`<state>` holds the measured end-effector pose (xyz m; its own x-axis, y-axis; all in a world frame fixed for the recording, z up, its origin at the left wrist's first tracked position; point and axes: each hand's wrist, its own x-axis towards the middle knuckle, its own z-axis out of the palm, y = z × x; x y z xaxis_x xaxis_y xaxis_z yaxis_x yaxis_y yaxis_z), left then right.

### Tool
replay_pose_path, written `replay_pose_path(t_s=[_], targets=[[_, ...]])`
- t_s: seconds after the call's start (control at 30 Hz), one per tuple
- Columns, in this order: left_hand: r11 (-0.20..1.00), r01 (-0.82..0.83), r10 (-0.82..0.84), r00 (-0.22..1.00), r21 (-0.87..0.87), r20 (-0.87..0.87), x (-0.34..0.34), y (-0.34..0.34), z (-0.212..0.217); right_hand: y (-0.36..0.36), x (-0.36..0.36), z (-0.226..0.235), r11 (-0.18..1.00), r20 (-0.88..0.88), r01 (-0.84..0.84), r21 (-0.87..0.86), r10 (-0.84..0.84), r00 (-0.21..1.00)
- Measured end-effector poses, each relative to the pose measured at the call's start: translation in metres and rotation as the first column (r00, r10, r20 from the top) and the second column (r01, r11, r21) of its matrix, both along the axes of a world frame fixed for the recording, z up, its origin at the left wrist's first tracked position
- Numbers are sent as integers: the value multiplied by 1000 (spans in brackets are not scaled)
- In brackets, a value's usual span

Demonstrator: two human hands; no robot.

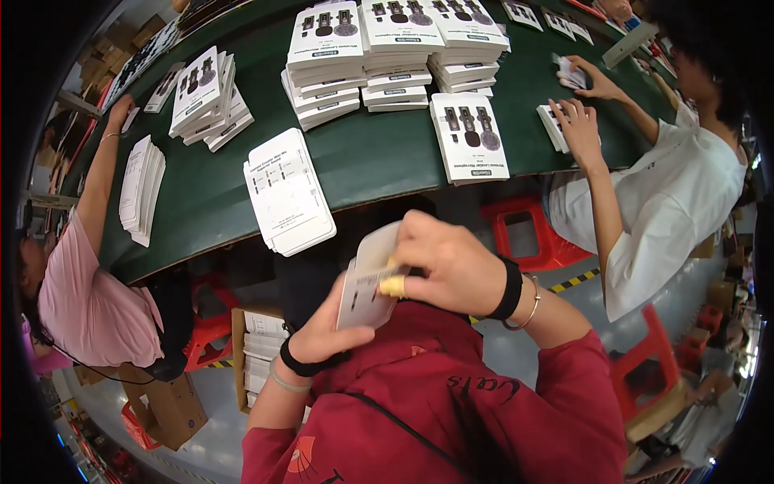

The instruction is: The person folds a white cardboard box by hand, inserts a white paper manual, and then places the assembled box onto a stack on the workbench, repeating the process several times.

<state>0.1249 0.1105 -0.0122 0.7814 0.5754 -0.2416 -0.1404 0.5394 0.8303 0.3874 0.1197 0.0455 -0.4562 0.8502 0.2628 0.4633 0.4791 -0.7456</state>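
In front of my chest, my left hand point(329, 329) grips a white printed card point(368, 292) by its lower end, thumb across the front. My right hand point(442, 260) is closed at the card's upper right edge, with yellow finger covers on its fingertips. The card looks folded or layered; motion blurs that part, so I cannot tell which. Beyond my hands, a stack of white cards with small diagrams point(290, 192) lies at the table's near edge. To its right, another stack shows pictures of microphones point(470, 139).
Tall card stacks point(326, 36) stand on the green table point(387, 153). At left, a person in pink point(93, 278) reaches over cards; at right, a person in white point(637, 194) handles cards. A red stool point(536, 234) and an open carton of white packs point(262, 347) are below.
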Motion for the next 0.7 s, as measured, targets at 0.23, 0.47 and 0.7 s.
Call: replay_pose_path(t_s=[0.23, 0.47, 0.7], targets=[[974, 66, -40, 992, -216, 122, 2, -5, -2, -19, -8, 35, 995, 433, -13, -104, 56, 900], [954, -118, 142, 988, -276, 69, 10, -14, 5, -26, -6, -1, 971, -9, 52, -233, -56, 998], [966, -222, 254, 910, 132, -329, 10, -15, 1, -44, -15, -14, 940, -190, 157, -303, -221, 957]])
